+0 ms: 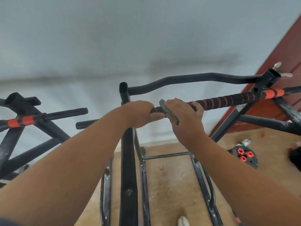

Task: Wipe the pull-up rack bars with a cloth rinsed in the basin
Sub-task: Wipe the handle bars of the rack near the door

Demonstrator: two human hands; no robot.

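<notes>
A black pull-up rack fills the view. Its front bar (pixel 228 99) runs from the centre up to the right, wrapped in black foam with orange spiral tape. My left hand (pixel 138 114) grips the near end of this bar beside the black upright post (pixel 127 160). Just to its right, my right hand (pixel 182 115) is curled over the same bar and holds a folded grey-green cloth (pixel 169 114) against it. A curved black bar (pixel 187 80) runs behind. The basin is not in view.
On the left stand more rack bars with ribbed black grips (pixel 66 113) and an orange band (pixel 15 123). A red-brown door (pixel 276 59) is at the right. Black weight plates with orange nuts (pixel 244 156) and a bottle (pixel 246 141) lie on the tan floor.
</notes>
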